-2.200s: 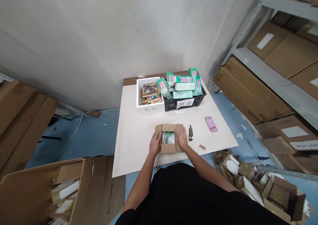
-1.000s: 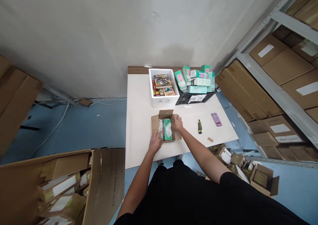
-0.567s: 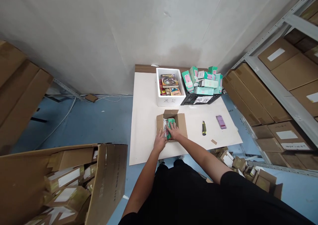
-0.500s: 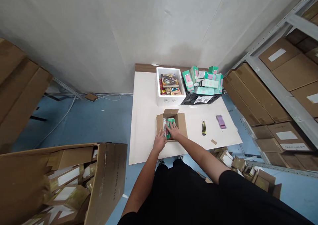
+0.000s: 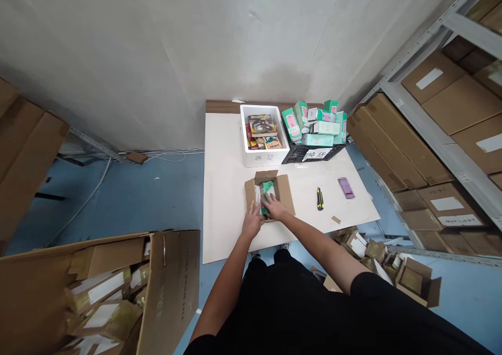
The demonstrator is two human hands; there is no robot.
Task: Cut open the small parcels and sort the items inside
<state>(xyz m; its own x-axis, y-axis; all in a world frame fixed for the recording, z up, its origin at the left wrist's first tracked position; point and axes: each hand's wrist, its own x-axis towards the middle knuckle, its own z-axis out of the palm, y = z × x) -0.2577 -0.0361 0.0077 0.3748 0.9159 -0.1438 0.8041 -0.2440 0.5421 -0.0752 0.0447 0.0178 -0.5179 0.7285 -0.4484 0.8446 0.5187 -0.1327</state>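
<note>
An open cardboard box (image 5: pixel 286 194) with its flaps up stands near the front of the table. Inside it lie a green-and-white carton (image 5: pixel 268 189) and, to its left, something white (image 5: pixel 258 194) that I cannot make out. My right hand (image 5: pixel 275 208) reaches into the box, its fingers spread over the green carton and touching it. At the near left edge of the same box is my left hand (image 5: pixel 251 221), fingers stretched out toward the contents. The fingertips of both hands are partly hidden among the contents.
Behind the box stand a white foam bin (image 5: pixel 262 160) of books and a black crate (image 5: pixel 292 155) heaped with green cartons. A utility knife (image 5: pixel 320 199) and a blurred purple item (image 5: pixel 346 188) lie rightward. A large carton (image 5: pixel 174 276) of parcels stands left; shelving (image 5: pixel 431 119) rises right.
The whole view has shifted slightly. The green carton looks a little more tilted in the box under my right hand. Both hands stay at the box.
</note>
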